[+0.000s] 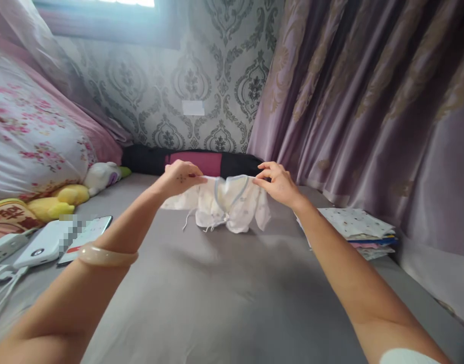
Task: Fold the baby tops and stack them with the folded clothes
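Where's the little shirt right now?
In the head view, the shirt is near the centre, held at its shoulders by the left hand and the right hand.

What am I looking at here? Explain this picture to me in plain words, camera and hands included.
There is no machine here, just a person's two bare hands. The one picture comes from a camera worn on that person's head, looking forward and down, so the arms reach away from you. The left hand and right hand pinch the upper edge of a small white shirt with a bluish neckline and hanging ties. Below is a grey sheet. On it, to the left, are soft toys, a phone and a power strip; to the right is a pile of folded cloth.
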Tool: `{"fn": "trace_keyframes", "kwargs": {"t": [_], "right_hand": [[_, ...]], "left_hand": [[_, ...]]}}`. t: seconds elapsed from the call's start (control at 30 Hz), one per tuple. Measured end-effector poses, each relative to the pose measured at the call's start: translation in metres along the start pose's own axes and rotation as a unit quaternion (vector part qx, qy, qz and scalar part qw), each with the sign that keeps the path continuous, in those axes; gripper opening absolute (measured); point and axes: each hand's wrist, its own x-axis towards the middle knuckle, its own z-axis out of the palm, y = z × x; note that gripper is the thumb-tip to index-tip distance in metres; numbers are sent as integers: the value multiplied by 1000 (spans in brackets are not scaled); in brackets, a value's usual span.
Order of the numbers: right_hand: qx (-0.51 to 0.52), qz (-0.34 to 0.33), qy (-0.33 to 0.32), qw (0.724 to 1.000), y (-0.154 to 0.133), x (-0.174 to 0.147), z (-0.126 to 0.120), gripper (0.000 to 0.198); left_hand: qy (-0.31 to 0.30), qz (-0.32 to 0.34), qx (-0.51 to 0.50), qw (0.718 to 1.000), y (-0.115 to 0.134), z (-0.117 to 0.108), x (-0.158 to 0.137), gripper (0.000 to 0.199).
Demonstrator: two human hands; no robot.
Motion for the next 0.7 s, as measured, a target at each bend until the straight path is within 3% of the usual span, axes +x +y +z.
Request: {"fn": "trace_keyframes", "kwargs": {"t": [0.13,0.27,0.37,0.4,0.47,0.53,0.57,0.63,0.7], "right_hand": [[-15,19,92,995,6,11,16,20],[-49,45,53,996,12,24,35,25],[-49,58,105,992,7,29,41,25],[-29,64,92,993,4,29,39,27],[64,57,-31,996,-3,27,32,32],[198,29,-180,963,-7,25,24,35],[247,27,-203,947,-7,25,21,37],[250,53,-172,951,-4,25,17,39],[177,80,-108,975,-2,26,16,37]], "left_hand": [[154,2,66,986,-7,11,10,22],[40,-31,113,992,-13,23,24,22],[151,-56,103,982,-10,25,29,25],[150,-56,82,984,-8,22,30,28],[48,-59,0,997,-5,14,30,33],[-66,-72,-119,988,-5,3,30,39],[-91,-83,-167,978,-6,-1,31,42],[-93,-95,-183,974,-11,-4,30,44],[-52,-85,-108,989,-14,-3,28,38]]}}
